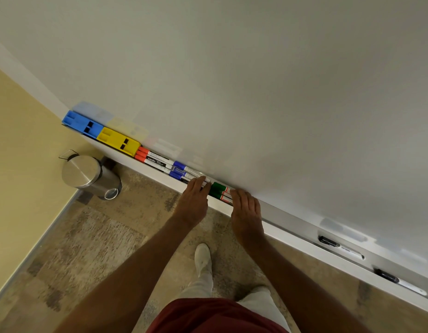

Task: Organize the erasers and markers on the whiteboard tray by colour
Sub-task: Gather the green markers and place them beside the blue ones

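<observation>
Along the whiteboard tray (289, 233) lie, from the left end, a blue eraser (82, 123), a yellow eraser (118, 140), red-capped markers (152, 159), blue-capped markers (181, 170) and green-capped markers (219, 190). My left hand (195, 200) rests palm down with its fingertips on the right ends of the blue markers. My right hand (246, 212) lies flat with its fingertips on the right ends of the green markers. Neither hand grips anything. Two black-capped markers (340, 246) (400, 281) lie apart farther right on the tray.
The whiteboard (256, 92) fills the upper view. A steel pedal bin (90, 176) stands on the floor below the tray's left end, against a yellow wall (20, 145). My legs and a white shoe (203, 258) are below the tray.
</observation>
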Demonstrator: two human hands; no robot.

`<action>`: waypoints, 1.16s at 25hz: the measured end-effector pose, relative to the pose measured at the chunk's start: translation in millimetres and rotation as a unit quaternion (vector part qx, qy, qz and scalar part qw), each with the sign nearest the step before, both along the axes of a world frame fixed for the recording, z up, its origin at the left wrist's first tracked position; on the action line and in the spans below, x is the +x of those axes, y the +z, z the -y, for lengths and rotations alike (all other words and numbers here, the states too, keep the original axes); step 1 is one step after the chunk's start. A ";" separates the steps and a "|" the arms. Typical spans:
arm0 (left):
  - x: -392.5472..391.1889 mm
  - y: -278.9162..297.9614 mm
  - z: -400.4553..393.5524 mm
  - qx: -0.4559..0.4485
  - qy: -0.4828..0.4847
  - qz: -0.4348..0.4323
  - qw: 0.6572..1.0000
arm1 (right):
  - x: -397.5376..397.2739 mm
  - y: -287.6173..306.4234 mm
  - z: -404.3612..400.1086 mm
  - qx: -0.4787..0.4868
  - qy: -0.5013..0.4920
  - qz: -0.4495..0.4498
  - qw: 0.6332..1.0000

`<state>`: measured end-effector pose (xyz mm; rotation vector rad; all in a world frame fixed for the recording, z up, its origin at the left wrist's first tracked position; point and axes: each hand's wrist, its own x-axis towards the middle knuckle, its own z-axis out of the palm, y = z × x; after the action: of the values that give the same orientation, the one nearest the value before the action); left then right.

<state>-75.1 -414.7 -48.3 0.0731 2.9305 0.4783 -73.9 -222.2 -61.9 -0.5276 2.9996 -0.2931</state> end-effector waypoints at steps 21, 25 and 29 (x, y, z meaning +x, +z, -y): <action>-2.5 3.4 3.0 0.003 0.017 0.013 1.000 | -13.1 16.5 14.6 -0.018 -0.029 0.097 0.995; -0.6 3.4 5.3 0.008 0.015 0.007 1.000 | -9.2 13.9 13.3 -0.017 -0.009 0.078 0.997; 2.3 2.6 4.1 0.007 -0.009 0.000 1.000 | -1.5 11.4 9.1 0.005 0.009 0.007 1.000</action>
<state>-72.8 -418.8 -45.7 0.1024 2.9238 0.4951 -75.5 -231.3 -50.5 -0.5506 2.9800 -0.2779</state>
